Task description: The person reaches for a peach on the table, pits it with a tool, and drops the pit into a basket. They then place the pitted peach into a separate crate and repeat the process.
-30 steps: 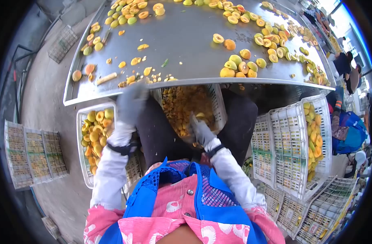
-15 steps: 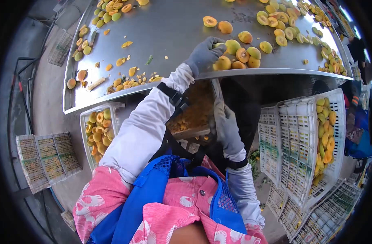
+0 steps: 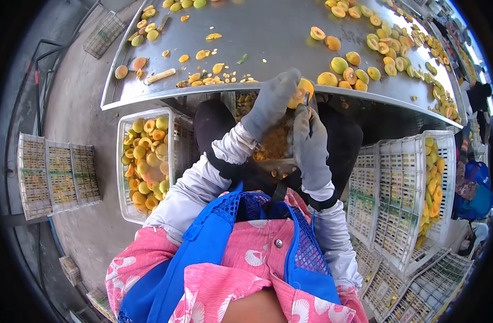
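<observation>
My left hand, in a grey glove, grips a yellow peach half just over the table's near edge. Close beneath it, my gloved right hand is closed around a thin tool, whose dark metal tip meets the fruit. The tool's handle is mostly hidden by the fingers. On the metal table, a small group of peach halves lies to the right of my hands. Pits and fruit scraps are scattered along the edge to the left.
A white crate of peach halves stands on the floor at left. Stacked white crates rise at right, with fruit inside. Between my legs sits a container of brownish-orange scraps. A wooden stick lies on the table; another person is at far right.
My left hand has taken a peach half from the table and drawn it back to my right hand. My right hand has risen with the tool against the fruit. The view has shifted.
</observation>
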`<control>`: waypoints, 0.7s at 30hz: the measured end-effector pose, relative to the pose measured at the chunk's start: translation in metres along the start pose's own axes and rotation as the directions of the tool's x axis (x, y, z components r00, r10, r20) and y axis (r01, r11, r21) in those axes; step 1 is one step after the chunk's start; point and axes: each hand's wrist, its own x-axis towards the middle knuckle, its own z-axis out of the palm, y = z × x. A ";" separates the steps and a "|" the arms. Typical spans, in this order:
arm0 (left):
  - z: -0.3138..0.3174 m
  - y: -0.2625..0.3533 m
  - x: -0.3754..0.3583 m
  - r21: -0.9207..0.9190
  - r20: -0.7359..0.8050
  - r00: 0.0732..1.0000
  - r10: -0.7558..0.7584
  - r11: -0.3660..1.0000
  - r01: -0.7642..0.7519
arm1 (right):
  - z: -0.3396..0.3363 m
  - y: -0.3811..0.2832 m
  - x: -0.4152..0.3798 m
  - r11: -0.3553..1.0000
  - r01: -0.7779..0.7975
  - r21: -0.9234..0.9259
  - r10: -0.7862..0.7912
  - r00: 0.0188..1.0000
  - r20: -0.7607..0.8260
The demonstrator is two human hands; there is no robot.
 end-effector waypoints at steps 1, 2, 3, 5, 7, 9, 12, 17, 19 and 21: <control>-0.003 0.006 0.000 0.100 -0.053 0.994 0.094 0.991 -0.088 | 0.002 -0.004 -0.002 0.998 0.012 -0.054 -0.011 1.000 0.021; -0.004 0.008 -0.001 0.101 -0.062 0.994 0.095 0.991 -0.089 | 0.004 -0.006 -0.004 0.994 0.024 -0.106 -0.019 0.999 0.044; -0.004 0.009 -0.002 0.121 -0.125 0.980 0.156 0.983 -0.141 | 0.005 -0.004 -0.005 0.994 0.026 -0.111 -0.021 0.999 0.050; -0.002 0.015 -0.004 0.145 -0.187 0.959 0.211 0.972 -0.185 | 0.008 0.000 -0.002 0.959 0.165 -0.230 -0.165 0.986 0.021; 0.000 0.026 -0.007 -0.385 -0.166 0.978 -0.127 0.921 0.054 | 0.011 0.000 -0.003 0.952 0.185 -0.243 -0.184 0.983 0.026; -0.005 0.040 -0.004 -0.559 -0.102 0.959 -0.264 0.812 0.164 | 0.014 -0.006 -0.005 0.945 0.208 -0.253 -0.207 0.978 0.029; -0.011 0.058 -0.002 -0.699 -0.024 0.921 -0.388 0.666 0.262 | 0.018 -0.012 -0.007 0.973 0.151 -0.176 -0.149 0.989 0.028; -0.013 0.057 -0.004 -0.685 -0.014 0.930 -0.367 0.681 0.259 | 0.013 -0.011 -0.007 0.869 0.359 -0.340 -0.351 0.932 0.085; -0.016 0.060 -0.002 -0.582 0.038 0.911 -0.410 0.732 0.354 | 0.012 -0.017 -0.013 0.916 0.286 -0.282 -0.270 0.958 0.096; -0.029 0.062 0.002 -0.634 0.127 0.908 -0.400 0.671 0.385 | 0.015 -0.019 -0.016 0.952 0.210 -0.224 -0.188 0.975 0.116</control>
